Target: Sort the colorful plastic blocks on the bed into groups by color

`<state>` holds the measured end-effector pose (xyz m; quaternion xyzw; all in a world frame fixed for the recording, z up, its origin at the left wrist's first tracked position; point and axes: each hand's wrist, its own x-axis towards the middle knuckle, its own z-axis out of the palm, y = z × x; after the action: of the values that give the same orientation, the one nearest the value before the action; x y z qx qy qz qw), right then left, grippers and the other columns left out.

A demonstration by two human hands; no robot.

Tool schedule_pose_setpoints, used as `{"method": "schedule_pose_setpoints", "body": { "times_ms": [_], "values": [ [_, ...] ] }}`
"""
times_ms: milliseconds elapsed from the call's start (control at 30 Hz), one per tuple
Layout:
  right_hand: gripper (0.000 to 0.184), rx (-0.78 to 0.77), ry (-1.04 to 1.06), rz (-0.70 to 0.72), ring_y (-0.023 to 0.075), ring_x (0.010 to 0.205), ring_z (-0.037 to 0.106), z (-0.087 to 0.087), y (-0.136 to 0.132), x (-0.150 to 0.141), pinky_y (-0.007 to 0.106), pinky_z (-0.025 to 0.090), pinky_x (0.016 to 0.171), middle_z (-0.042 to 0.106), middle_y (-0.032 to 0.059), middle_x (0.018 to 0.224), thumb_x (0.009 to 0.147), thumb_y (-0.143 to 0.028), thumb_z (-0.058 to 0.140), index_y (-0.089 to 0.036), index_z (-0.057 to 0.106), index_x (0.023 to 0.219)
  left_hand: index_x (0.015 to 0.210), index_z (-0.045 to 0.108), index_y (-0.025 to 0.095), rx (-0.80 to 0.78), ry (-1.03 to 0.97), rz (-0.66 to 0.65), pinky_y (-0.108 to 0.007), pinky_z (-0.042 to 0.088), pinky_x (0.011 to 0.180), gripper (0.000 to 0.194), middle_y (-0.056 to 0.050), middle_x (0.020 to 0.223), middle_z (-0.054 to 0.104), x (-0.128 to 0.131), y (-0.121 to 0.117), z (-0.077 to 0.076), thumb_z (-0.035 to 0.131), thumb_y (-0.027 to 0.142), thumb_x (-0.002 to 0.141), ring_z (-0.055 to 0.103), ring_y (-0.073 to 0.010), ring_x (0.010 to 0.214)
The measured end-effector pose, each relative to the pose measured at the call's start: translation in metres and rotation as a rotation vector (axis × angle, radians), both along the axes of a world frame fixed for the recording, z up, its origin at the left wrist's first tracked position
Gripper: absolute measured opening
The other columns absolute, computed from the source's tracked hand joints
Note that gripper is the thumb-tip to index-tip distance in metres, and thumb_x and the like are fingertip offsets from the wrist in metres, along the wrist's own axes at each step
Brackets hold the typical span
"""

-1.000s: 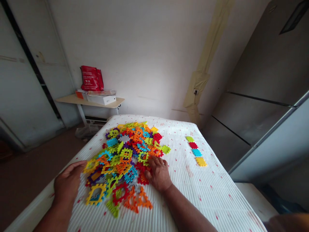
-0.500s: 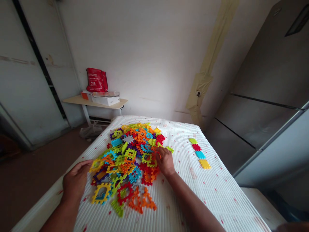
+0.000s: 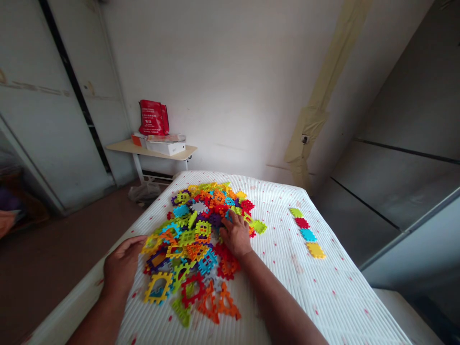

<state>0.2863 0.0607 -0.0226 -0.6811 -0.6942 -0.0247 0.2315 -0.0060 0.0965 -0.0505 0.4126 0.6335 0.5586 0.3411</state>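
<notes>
Touching a heap of toothed pieces (image 3: 203,229), its long axis running away from us, we cannot tell whether our left hand (image 3: 121,264) or right hand (image 3: 237,237) grips any.

White characters are showing on a red bag (image 3: 154,117)
Near the middle of the bag's front, the largest pair of characters is reading 专注. Lines of smaller white print are running above and below this pair, all of them staying too small and blurred to make out. On the white box (image 3: 163,148) near the foot of the bag, faint small print is marking the side, also being too tiny to read.
</notes>
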Motion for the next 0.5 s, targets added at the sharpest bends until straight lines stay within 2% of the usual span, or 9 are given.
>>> {"method": "schedule_pose_setpoints", "body": {
  "times_ms": [233, 367, 500],
  "values": [
    [0.033, 0.011, 0.047, -0.052, 0.0274, 0.119, 0.04, 0.004, 0.0, 0.011, 0.044, 0.035, 0.093, 0.044, 0.0076, 0.137, 0.085, -0.022, 0.046, -0.027, 0.062, 0.114, 0.084, 0.067, 0.018, 0.014, 0.006, -0.001, -0.033, 0.047, 0.078, 0.035, -0.005, 0.081, 0.068, -0.001, 0.004, -0.003, 0.063, 0.038, 0.056, 0.061, -0.0228, 0.082],
    [0.03, 0.001, 0.014, -0.011, 0.0292, 0.122, 0.036, 0.005, 0.005, 0.007, 0.045, 0.035, 0.092, 0.038, 0.0073, 0.142, 0.081, -0.026, 0.053, -0.027, 0.063, 0.109, 0.084, 0.066, 0.019, 0.001, 0.003, -0.01, -0.033, 0.047, 0.078, 0.035, -0.005, 0.082, 0.068, -0.001, 0.002, -0.002, 0.062, 0.038, 0.055, 0.061, -0.0227, 0.082],
    [0.049, -0.087, -0.024, -0.017, 0.0331, 0.127, 0.03, 0.006, 0.018, 0.001, 0.053, 0.032, 0.094, 0.026, 0.0073, 0.149, 0.073, -0.034, 0.063, -0.03, 0.055, 0.121, 0.084, 0.066, 0.019, -0.006, 0.008, -0.013, -0.032, 0.047, 0.075, 0.035, -0.004, 0.08, 0.068, 0.001, 0.0, 0.001, 0.062, 0.039, 0.056, 0.061, -0.0227, 0.081]
  ]
}}
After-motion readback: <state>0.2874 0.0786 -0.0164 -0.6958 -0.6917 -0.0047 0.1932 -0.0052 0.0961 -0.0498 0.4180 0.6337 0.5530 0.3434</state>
